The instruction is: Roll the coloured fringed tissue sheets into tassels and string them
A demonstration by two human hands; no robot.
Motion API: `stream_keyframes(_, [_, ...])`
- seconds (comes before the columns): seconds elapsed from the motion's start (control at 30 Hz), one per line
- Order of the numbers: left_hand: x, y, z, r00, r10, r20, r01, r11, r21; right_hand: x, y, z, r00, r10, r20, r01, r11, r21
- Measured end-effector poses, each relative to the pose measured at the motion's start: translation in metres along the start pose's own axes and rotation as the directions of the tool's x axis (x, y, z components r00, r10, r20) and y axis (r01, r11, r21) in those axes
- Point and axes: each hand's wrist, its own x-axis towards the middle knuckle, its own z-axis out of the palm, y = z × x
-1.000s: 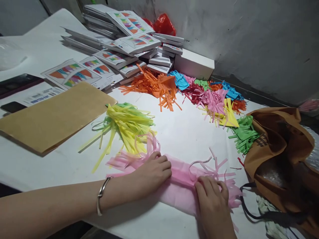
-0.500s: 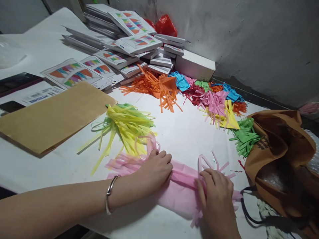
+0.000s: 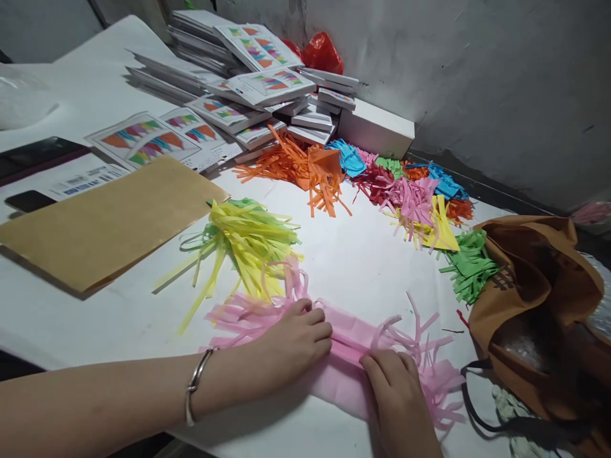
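A sheet of pink tissue paper [image 3: 338,385] with fringed ends lies on the white table, a narrow fold running along its middle. My left hand [image 3: 298,340], with a silver bangle at the wrist, has its fingers closed on the fold near the left fringe. Nearer the right fringe, my right hand [image 3: 394,388] pinches the same fold between thumb and fingers. The fingertips of the left hand are partly hidden. Just beyond the left hand lies a yellow and green tissue fringe [image 3: 252,238], partly touching the pink strips.
Orange tassels [image 3: 305,165] and other coloured tassels [image 3: 413,197] lie along the back. Printed flat packs [image 3: 267,86] are stacked beside a white box [image 3: 382,127]. A brown envelope [image 3: 109,222] lies left; a brown bag [image 3: 539,305] stands right, against a grey wall.
My right hand has slid left along the fold and closed into a pinch, uncovering the right fringe. My left hand stays on the paper. The view has shifted slightly.
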Motion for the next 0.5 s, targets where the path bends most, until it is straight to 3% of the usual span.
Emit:
stream_keyframes(0.1, [0.006, 0.0, 0.002, 0.998, -0.065, 0.019, 0.066, 0.998, -0.001, -0.003, -0.003, 0.002, 0.991, 0.13, -0.025, -0.132, 0.988, -0.086])
stream_keyframes(0.2, [0.009, 0.001, -0.001, 0.998, -0.063, 0.019, 0.063, 0.998, -0.018, -0.01, 0.003, 0.005, 0.983, 0.184, -0.029, -0.184, 0.941, -0.284])
stream_keyframes(0.3, [0.008, 0.001, -0.004, 0.998, -0.06, 0.033, 0.061, 0.998, -0.026, -0.031, 0.031, -0.002, 0.983, 0.182, -0.03, -0.176, 0.879, -0.444])
stream_keyframes(0.4, [0.006, 0.002, -0.006, 0.998, -0.058, 0.035, 0.059, 0.997, -0.041, -0.055, 0.064, -0.023, 0.984, 0.178, 0.02, -0.144, 0.854, -0.5])
stream_keyframes(0.5, [0.006, 0.002, -0.005, 0.998, -0.053, 0.036, 0.054, 0.997, -0.047, -0.061, 0.067, -0.042, 0.946, 0.278, -0.165, -0.321, 0.758, -0.568])
